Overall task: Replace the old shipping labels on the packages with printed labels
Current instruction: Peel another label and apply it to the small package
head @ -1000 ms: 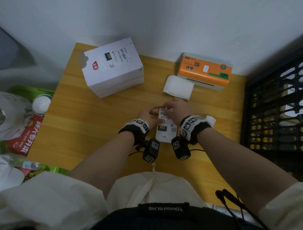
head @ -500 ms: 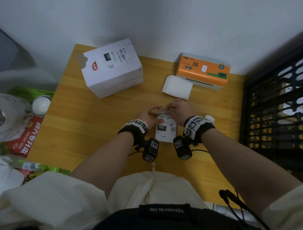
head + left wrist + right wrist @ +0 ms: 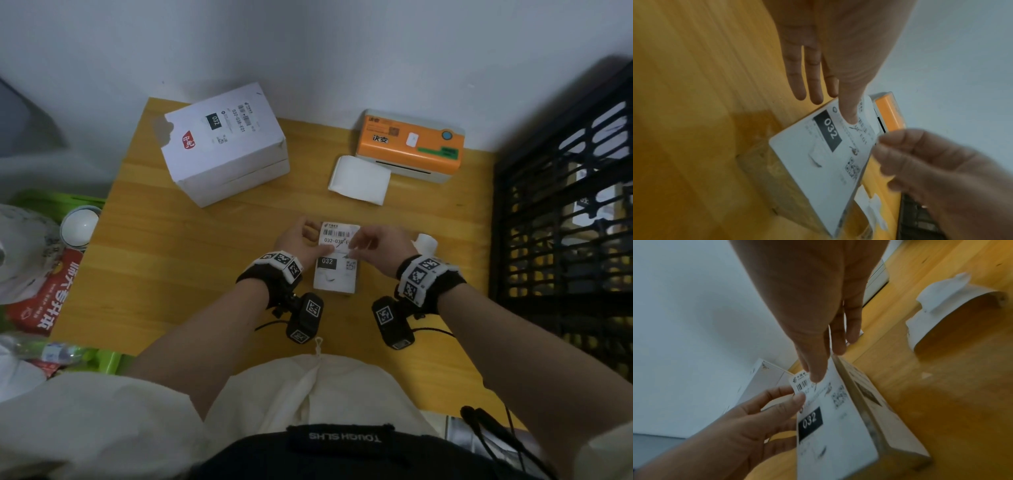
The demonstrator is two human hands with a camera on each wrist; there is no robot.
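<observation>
Wooden table (image 3: 164,274) surface is occupied, at the far left, by a large white box (image 3: 226,147) carrying a label marked 032. Nearer the centre, the left hand (image 3: 301,240) is placed at the left side of a small package (image 3: 335,270), with its thumb (image 3: 849,113) pressed on the printed label (image 3: 824,155) that covers the package top and its remaining fingers (image 3: 809,78) extended straight along the package side. The package is located at the table centre, in front of the person, between both hands. The right hand (image 3: 376,246) is positioned at the right side of the package, and the upper label edge is pinched between its thumb and forefinger. Behind the hands, a stack of blank labels (image 3: 359,180) lies just before an orange label printer (image 3: 411,144). A peeled, curled label (image 3: 953,305) lies on the table to the right of the right hand. A black crate (image 3: 565,222) stands at the far right.
</observation>
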